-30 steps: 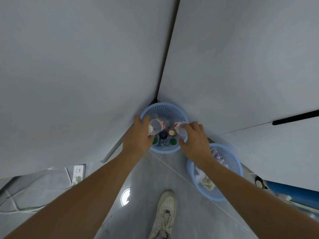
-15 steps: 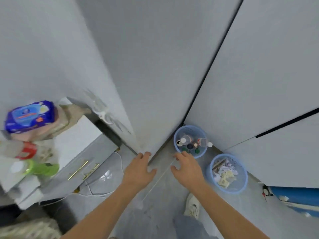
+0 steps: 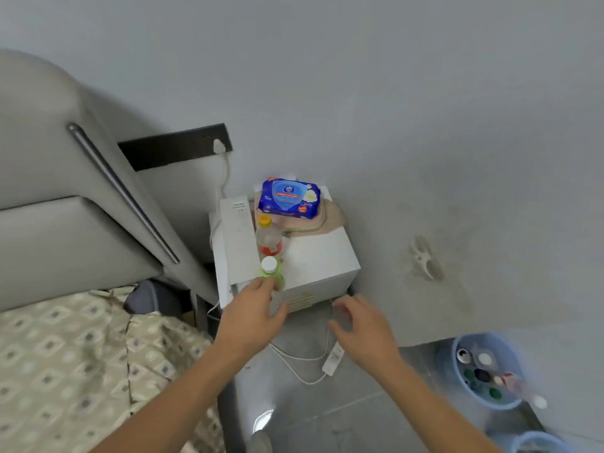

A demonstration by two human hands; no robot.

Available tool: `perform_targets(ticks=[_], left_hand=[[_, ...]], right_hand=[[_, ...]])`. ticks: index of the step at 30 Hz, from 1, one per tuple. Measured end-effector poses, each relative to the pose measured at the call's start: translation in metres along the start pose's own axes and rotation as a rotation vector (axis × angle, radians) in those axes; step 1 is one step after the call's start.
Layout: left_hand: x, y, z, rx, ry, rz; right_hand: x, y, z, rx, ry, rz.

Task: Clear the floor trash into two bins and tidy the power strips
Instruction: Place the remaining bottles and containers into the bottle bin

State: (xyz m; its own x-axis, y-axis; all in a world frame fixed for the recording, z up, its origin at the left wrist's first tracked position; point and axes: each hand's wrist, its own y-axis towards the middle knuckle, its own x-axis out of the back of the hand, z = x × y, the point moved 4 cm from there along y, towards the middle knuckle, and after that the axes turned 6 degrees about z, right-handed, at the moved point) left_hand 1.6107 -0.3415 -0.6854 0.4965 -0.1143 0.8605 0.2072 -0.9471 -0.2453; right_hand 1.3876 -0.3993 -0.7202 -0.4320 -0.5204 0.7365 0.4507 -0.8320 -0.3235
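A white power strip (image 3: 332, 358) lies on the grey floor below the nightstand, its white cord (image 3: 295, 364) looping to the left. My right hand (image 3: 362, 328) hovers just above it, fingers relaxed and empty. My left hand (image 3: 253, 317) reaches toward the nightstand front, fingers spread, holding nothing. At the right, a blue bin (image 3: 487, 371) holds bottles and caps. The rim of a second blue bin (image 3: 539, 441) shows at the bottom right.
A white nightstand (image 3: 320, 259) carries a green bottle (image 3: 271, 273), a clear bottle with a red label (image 3: 269, 238), a blue wipes pack (image 3: 289, 197) and a cloth. The bed (image 3: 81, 354) fills the left. A grey wall rises on the right.
The view has swung left from the two bins to the nightstand and bed. Both hands let go of the bottles in the bin, pulled away, and now hang empty near the power strip.
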Motion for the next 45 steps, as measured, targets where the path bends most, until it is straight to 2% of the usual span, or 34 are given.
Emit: perform_targets(ticks=[3,7,10,13,18,24,29,33,39,45], left_hand=[[0.001,0.012,0.038,0.065,-0.028,-0.085],[-0.012,0.053,0.057,0.055,-0.044,-0.148],[-0.029,0.089,0.058,0.034,-0.057,-0.118],[-0.046,0.110,0.054,0.019,-0.021,-0.050],[-0.053,0.134,0.056,0.041,0.062,-0.091],[-0.054,0.144,0.063,0.046,0.073,-0.037],[-0.063,0.117,0.046,-0.005,0.080,0.005],[-0.073,0.069,0.013,-0.077,0.035,0.009],[-0.118,-0.012,-0.071,-0.177,0.045,0.236],[-0.187,-0.046,-0.197,-0.357,0.075,0.418]], right_hand=[[-0.007,0.059,0.033,0.100,0.011,-0.019],[0.000,0.139,0.082,0.275,0.021,-0.148],[-0.002,0.186,0.114,0.352,-0.023,-0.187],[-0.014,0.211,0.134,0.389,-0.095,-0.134],[-0.035,0.236,0.130,0.356,-0.251,-0.008],[-0.032,0.237,0.101,0.333,-0.201,-0.059],[-0.017,0.182,0.053,0.324,-0.087,-0.139],[-0.011,0.092,-0.002,0.200,-0.067,-0.170],[-0.010,-0.074,-0.118,-0.123,0.036,-0.163],[0.021,-0.202,-0.236,-0.432,0.095,-0.301]])
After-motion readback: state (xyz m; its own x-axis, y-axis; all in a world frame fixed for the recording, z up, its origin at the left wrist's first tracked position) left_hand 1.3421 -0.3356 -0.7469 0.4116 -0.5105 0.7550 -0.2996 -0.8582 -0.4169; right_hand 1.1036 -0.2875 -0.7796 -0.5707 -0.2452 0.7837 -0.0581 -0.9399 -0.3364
